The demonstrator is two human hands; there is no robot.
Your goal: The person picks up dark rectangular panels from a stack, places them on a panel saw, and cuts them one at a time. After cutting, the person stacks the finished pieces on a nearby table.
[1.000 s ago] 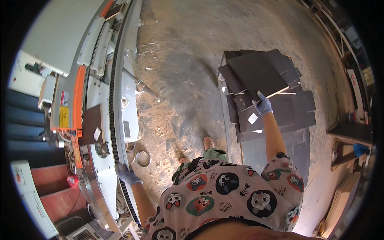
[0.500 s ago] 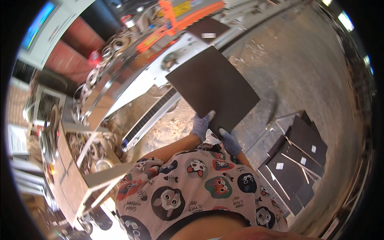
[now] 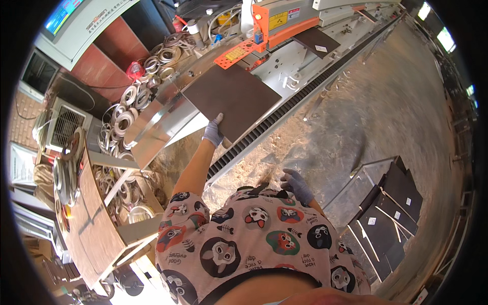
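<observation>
A dark brown, flat, four-sided panel [image 3: 234, 101] is held at the near end of the machine [image 3: 264, 25], a long grey-and-orange unit with a black ribbed track [image 3: 306, 92] along its open side. The panel is gripped near its closest corner by the left grip [image 3: 213, 133], a gloved hand: the thumb is pressed on the upper face, and the fingers are hidden, presumably underneath. The right grip [image 3: 297, 187], also gloved, is held off the machine's open side, well apart from the panel; it is half open, its fingers loosely bent, and nothing is seen in it. The step in hand is judged to be the placing of the panel at the machine, with alignment perhaps unfinished; the next move would call for the panel to be kept flat and its edge squared to the machine's track. The panel is lying roughly level, broad face up, with one edge about parallel to the track and the far corner pointed at the machine's orange plate [image 3: 236, 53]. It looks slightly oblong, its long axis set crosswise to the track, though lens bend leaves this unsure. Whether it is fully rested on the machine cannot be told. Farther along the machine, a second panel [image 3: 316, 42] with a white label is seen; across the floor from the machine's open side, a stack [image 3: 381, 231] of similar dark panels is placed.
</observation>
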